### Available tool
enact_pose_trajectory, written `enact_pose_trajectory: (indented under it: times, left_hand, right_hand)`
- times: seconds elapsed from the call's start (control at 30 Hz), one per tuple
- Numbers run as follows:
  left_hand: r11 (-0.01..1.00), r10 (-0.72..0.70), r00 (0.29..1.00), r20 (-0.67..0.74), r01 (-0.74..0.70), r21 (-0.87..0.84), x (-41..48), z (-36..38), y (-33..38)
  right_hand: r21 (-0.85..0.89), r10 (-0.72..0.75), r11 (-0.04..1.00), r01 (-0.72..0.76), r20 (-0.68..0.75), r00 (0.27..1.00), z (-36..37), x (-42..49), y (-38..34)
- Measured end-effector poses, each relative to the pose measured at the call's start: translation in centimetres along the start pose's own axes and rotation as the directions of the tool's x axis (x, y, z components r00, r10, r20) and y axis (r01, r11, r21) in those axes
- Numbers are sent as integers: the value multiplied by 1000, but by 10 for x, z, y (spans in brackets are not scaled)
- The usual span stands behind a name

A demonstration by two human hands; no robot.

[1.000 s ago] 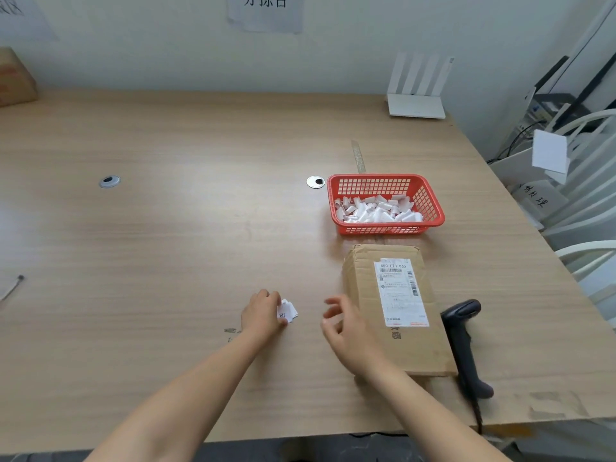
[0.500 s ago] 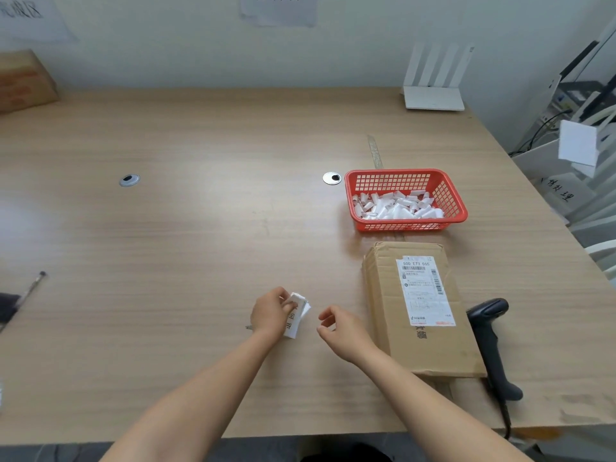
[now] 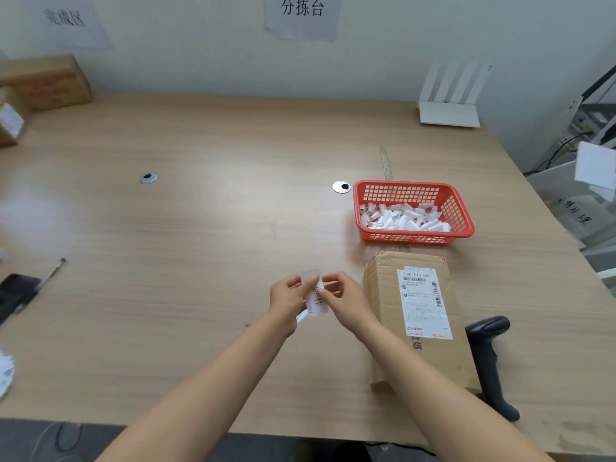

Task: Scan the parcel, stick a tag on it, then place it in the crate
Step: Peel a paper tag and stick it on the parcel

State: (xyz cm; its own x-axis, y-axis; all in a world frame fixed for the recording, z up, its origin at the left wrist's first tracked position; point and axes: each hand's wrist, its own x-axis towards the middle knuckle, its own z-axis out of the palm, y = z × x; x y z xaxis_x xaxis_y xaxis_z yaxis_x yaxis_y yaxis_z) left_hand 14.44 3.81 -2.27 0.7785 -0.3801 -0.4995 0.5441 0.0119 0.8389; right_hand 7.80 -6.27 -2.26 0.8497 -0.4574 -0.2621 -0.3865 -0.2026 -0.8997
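Both hands meet above the tabletop (image 3: 200, 245) near its front edge, pinched together on one small white tag (image 3: 315, 296). The left hand (image 3: 288, 300) grips the tag's left side with thumb and curled fingers; the right hand (image 3: 345, 300) nips its right edge between thumb and forefinger, the other fingers loosely bent. The tag carries dark printed characters, and a pale translucent strip stands up at its top; whether that strip is backing paper cannot be told.

Just right of the hands the parcel (image 3: 416, 315), a flat brown cardboard carton, lies lengthwise on the tabletop with a white shipping label (image 3: 423, 303) facing up. The right forearm crosses its near left corner. A black handheld barcode scanner (image 3: 491, 361) lies beside the parcel's right side, close to the front right corner of the tabletop.

Behind the parcel, towards the right edge, sits a red plastic mesh basket (image 3: 456, 208), its floor covered with a heap of loose white tags (image 3: 403, 218). At the far left corner stand two more cardboard boxes (image 3: 50, 80)
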Motion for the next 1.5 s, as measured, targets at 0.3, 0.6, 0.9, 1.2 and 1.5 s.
enact_pose_trajectory:
  times: [0.3,0.6,0.9,1.2,1.5]
  left_hand:
    - [980,24,964,265,-76,186,13,42,21]
    - [940,68,871,487,-219,261,19,90,51]
    - [956,158,873,461,-252,151,21,117,58]
    - [960,176,878,445,-253,120,22,125,52]
    - [955,195,894,403,-266,128,20,123,50]
  right_hand:
    - [-109,-68,993,43,-237,969,-81,11,-8]
    - [-203,-203,970,138,-349,915,-139,19,-38]
    - [-568,-561,777,270,-431,707,-153,20,-49]
    - [-535,-624,730,426,-268,734,-146,16,-42]
    - [-599,-682,657,458,-213,700,-143,20,-40]
